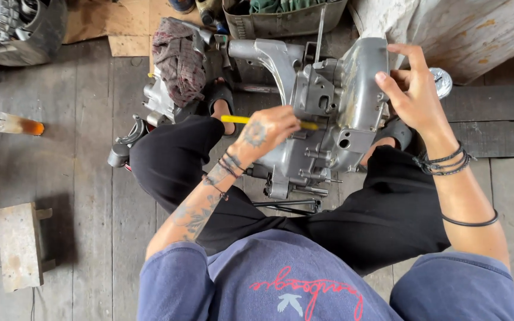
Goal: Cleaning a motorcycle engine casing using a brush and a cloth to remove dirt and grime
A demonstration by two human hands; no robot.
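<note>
Engine casing (334,113), a grey metal block with bolts and ports, stands on the wooden floor (90,178) between the person's spread knees, near the middle of the boards. Nearest the camera are the blue shirt and black trousers of the seated person. Just past the knees, thin dark metal rods (287,206) lie on the floor at the foot of the casing. The left hand (266,131) has its grip closed around a yellow-handled tool (239,119), whose shaft runs level across to the casing's side. The right hand (411,89) rests on the casing's upper right edge, fingers spread wide and pressed flat against the metal, holding nothing else. Toward the left edge of the floor sits a pale wooden block (19,244), and farther along that edge lies a clear bottle (4,123) with amber liquid, on its side. Beyond the left knee a checked rag (179,59) is draped over another grey engine part (159,98). At the far edge a metal tray (281,18) holds cloths, with flat cardboard (129,24) to its left.
</note>
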